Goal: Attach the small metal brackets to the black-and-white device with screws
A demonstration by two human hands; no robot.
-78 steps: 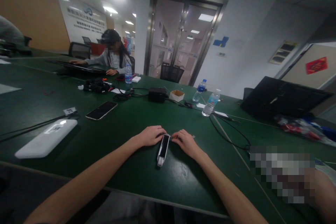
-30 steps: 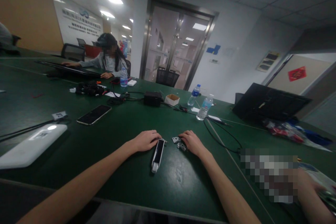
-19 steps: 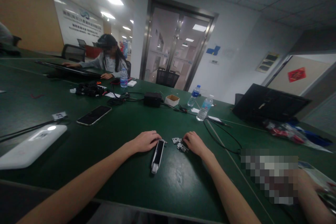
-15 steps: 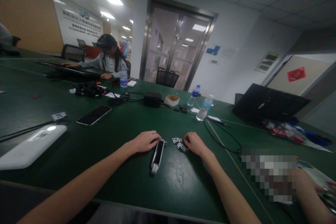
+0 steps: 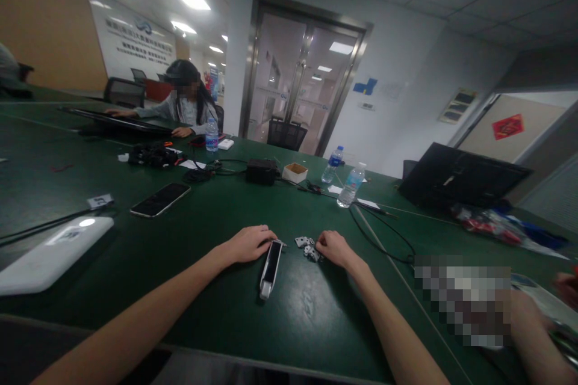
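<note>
My left hand (image 5: 249, 243) rests palm down on the green table (image 5: 189, 289), its fingers curled loosely beside the top end of a slim black and white device (image 5: 270, 262) that lies lengthwise toward me. My right hand (image 5: 333, 248) lies on the table with fingers bent, its fingertips touching a small cluster of silver metal parts (image 5: 307, 247). Nothing shows inside either hand.
A white flat device (image 5: 49, 252) and a black phone (image 5: 159, 199) lie to the left. Two water bottles (image 5: 351, 185), a black box (image 5: 261, 171), cables (image 5: 383, 240) and a black laptop (image 5: 460, 177) sit further back. Another person (image 5: 185, 102) sits far left; a co-worker's arm (image 5: 537, 337) shows at right.
Since 2.6 s ago my right hand left the device's top end and shifted right; the small metal parts now lie exposed between my hands. The view tilted slightly.
</note>
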